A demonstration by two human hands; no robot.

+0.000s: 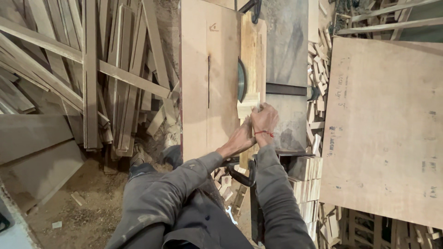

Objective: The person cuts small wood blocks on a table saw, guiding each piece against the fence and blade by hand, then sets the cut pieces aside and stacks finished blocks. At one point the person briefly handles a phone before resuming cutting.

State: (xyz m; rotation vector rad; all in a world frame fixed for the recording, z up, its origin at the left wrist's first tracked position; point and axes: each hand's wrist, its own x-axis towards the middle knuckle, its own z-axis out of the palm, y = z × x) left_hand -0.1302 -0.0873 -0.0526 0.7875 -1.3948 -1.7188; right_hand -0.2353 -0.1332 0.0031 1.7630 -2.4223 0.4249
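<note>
A heap of long timber offcuts point(87, 78) filled the upper left of the frame, above a sawdust-covered floor point(87, 212) at lower left. Just left of centre stood the saw table point(203, 83), a pale board with a dark slot, and the circular saw blade point(241, 80) rose on edge from it near the middle. The left hand point(241, 136) lay low on the table at centre, its fingers curled closed against the near end of a small wooden block point(247, 105). That block sat just below the blade, touching a long guide board point(251, 50) running up the frame. The right hand point(264, 121), with a red thread at the wrist, pressed beside the left, fingers closed on the same block. Stacked small blocks point(304, 184) lay at lower right of centre, and a large plywood sheet point(383, 129) covered the right side.
</note>
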